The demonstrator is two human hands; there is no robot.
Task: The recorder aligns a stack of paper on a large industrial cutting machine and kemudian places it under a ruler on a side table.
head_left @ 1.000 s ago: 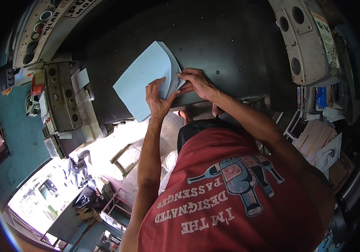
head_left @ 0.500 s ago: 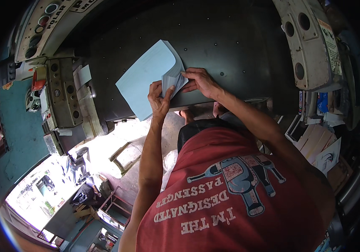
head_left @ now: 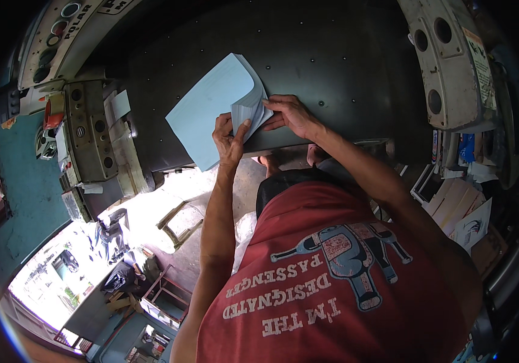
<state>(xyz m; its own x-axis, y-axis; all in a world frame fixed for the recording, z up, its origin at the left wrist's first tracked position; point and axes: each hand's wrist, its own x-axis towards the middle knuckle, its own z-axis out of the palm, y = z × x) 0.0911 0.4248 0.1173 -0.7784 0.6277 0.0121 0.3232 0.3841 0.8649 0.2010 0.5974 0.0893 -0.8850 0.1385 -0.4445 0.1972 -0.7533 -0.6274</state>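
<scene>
A thick stack of pale blue-white paper sheets point(head_left: 208, 106) lies at a slant on the dark metal machine table point(head_left: 344, 66), over its front edge. My left hand point(head_left: 230, 140) grips its near side, thumb pressed on the bent sheets. At the right corner the sheets curl up and fan apart in layers. My right hand point(head_left: 292, 115) pinches that fanned corner between thumb and fingers; some fingertips are hidden by the paper.
Grey machine housings with round holes stand at the left point(head_left: 93, 130) and right point(head_left: 453, 66) of the table. A control panel point(head_left: 59, 36) is at upper left. Papers and boards point(head_left: 456, 202) are piled at right. A wooden frame point(head_left: 177, 224) lies on the floor.
The sheets at the right corner are slightly more fanned apart under my right fingers. My left hand keeps its hold, and the stack stays almost in place.
</scene>
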